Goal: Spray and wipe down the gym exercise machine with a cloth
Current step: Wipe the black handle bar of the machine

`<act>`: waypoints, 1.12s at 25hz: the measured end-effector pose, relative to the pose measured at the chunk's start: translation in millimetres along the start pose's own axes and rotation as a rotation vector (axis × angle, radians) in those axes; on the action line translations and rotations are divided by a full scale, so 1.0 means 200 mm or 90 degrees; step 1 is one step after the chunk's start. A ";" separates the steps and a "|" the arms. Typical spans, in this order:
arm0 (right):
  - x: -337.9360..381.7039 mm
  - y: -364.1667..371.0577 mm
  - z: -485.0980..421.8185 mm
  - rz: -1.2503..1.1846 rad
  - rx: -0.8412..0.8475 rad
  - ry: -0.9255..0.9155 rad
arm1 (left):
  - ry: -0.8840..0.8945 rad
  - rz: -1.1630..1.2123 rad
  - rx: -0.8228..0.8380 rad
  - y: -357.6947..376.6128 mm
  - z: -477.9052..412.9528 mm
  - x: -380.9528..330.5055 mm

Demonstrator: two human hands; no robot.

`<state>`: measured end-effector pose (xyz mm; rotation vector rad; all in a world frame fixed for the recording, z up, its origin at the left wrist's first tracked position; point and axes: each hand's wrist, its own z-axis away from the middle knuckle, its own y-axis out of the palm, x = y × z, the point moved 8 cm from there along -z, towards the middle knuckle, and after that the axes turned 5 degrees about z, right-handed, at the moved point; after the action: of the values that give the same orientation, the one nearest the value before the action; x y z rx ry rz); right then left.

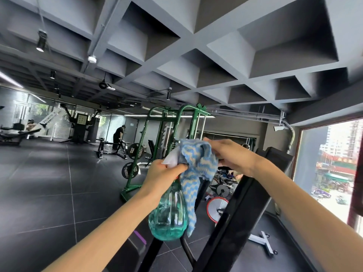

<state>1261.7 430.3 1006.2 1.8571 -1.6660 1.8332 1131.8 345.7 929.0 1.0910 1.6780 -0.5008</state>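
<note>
My left hand (164,174) grips the white head of a teal see-through spray bottle (169,216), which hangs below it. A blue and cream zigzag cloth (198,163) drapes over the bottle's top and down its right side. My right hand (228,155) pinches the cloth's upper edge. Both hands are raised in front of a black exercise machine (241,209), whose slanted frame runs from lower middle up to the right.
A green rack (157,134) with black weight plates stands behind my hands. Spin bikes with a red-rimmed wheel (216,209) sit beyond the machine. A large window (332,167) is at right. A person in black bends over a bench at far left-centre.
</note>
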 end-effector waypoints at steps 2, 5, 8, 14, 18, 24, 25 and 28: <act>-0.05 0.02 0.02 -0.002 0.065 0.000 | 0.007 -0.009 0.004 -0.02 -0.02 -0.04; -0.09 0.10 0.02 0.116 0.150 -0.045 | 0.018 -0.017 0.024 -0.03 -0.04 -0.08; -0.07 0.15 0.02 0.127 0.195 -0.056 | 0.025 -0.038 0.045 -0.02 -0.05 -0.09; 0.01 0.00 -0.01 0.330 0.081 -0.063 | 0.026 -0.062 0.032 -0.06 -0.07 -0.05; 0.11 -0.28 -0.06 0.350 -0.133 -0.053 | 0.018 -0.052 0.020 -0.09 -0.07 -0.04; 0.11 -0.25 -0.08 0.419 -0.069 -0.036 | 0.026 -0.039 0.041 -0.06 -0.06 -0.06; 0.11 -0.19 -0.06 0.395 -0.036 -0.056 | 0.034 -0.033 0.046 -0.05 -0.06 -0.08; 0.14 -0.03 -0.01 0.268 0.089 -0.115 | 0.064 -0.018 0.043 -0.01 -0.08 -0.11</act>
<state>1256.8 416.3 1029.9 1.8852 -2.1868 2.0250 1122.6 347.0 955.0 1.1594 1.7779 -0.5311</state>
